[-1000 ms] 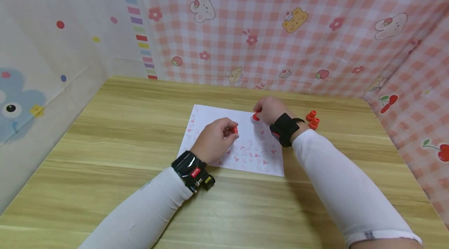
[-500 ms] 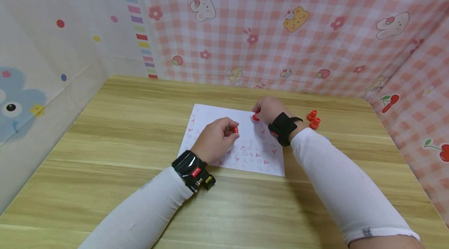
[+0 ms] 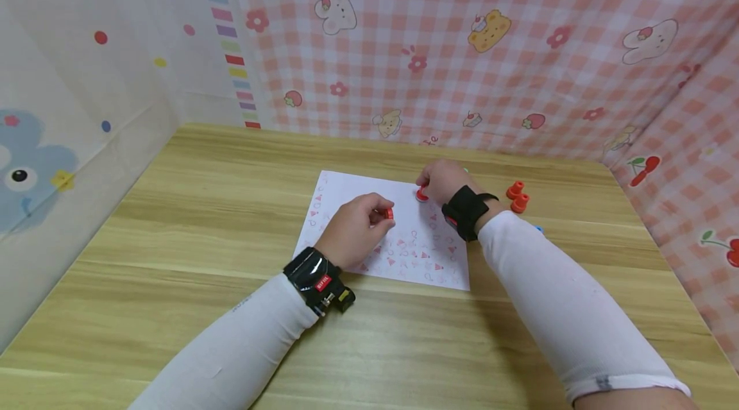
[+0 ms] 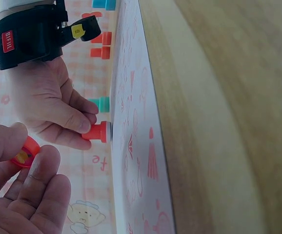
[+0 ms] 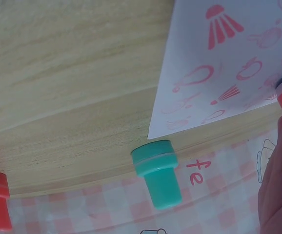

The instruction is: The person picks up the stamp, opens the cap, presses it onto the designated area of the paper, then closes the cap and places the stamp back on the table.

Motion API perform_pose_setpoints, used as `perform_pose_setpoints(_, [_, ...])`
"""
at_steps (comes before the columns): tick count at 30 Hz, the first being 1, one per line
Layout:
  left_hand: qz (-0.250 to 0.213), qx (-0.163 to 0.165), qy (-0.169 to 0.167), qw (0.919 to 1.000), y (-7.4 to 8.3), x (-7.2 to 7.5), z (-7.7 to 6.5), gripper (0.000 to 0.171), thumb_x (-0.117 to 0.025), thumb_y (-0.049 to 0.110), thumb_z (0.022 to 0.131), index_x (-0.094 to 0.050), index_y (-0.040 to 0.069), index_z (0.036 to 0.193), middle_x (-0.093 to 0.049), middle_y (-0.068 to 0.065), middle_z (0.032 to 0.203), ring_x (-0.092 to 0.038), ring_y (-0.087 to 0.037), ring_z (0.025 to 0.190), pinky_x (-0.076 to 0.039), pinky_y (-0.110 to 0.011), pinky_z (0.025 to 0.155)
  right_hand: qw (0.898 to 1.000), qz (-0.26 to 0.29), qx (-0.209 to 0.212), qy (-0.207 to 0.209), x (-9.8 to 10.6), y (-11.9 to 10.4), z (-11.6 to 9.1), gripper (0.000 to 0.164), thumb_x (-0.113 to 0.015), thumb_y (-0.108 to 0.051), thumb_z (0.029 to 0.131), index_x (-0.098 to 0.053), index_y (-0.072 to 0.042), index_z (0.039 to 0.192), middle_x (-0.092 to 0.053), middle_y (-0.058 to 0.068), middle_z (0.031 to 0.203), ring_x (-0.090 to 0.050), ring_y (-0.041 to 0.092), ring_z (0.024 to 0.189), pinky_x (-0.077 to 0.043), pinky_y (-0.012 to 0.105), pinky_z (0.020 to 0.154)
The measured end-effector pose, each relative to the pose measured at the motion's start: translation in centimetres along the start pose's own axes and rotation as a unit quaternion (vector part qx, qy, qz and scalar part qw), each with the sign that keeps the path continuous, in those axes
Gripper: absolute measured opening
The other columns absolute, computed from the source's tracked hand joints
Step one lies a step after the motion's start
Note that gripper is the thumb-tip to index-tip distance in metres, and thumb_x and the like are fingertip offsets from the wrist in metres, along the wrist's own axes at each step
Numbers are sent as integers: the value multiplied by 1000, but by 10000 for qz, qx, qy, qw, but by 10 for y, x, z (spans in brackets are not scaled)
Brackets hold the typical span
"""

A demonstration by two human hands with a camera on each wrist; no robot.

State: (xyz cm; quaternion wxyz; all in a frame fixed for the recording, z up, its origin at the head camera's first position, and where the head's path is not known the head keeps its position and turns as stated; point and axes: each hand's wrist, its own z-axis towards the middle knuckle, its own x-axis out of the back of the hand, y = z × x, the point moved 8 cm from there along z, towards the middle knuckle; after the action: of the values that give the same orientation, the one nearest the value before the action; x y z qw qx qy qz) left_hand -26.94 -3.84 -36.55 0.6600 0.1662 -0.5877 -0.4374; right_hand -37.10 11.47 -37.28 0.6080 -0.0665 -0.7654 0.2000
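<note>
On the table lies a sheet of white paper [image 3: 369, 187] printed with red pictures, among them shuttlecocks and rackets. My right hand [image 3: 448, 180] pinches a red stamp [image 4: 98, 132] by its handle near the sheet's far right corner. The stamp's face is down at the paper; whether it touches cannot be told. My left hand [image 3: 352, 230], above the middle of the sheet, pinches a small round red cap [image 4: 28, 152] between thumb and fingers. A yellow picture shows on the cap.
Two red stamps [image 3: 517, 197] stand right of my right wrist. A green stamp [image 5: 159, 174] stands just beyond the paper's corner. Something blue [image 3: 539, 229] peeks out behind the right sleeve. Checked cloth [image 3: 369, 51] hangs behind the table's far edge.
Both hands keep their grips and nearly the same places. The right hand's stamp has shifted very slightly, and a pale rim now shows under its red body.
</note>
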Motion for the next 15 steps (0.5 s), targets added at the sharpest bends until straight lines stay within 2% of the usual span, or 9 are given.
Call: perform_pose_setpoints(15, [30,79,-67,9999,0,0,0,25,-67,20,87,-63,11,110,-61,10,90,-53,-2,78,-49,-29,72,10000,19,-71,-2,-1,1,0,20,-63,-4,86,-71,-8,104,-64,7,98,-52,24,84,-48,37,77])
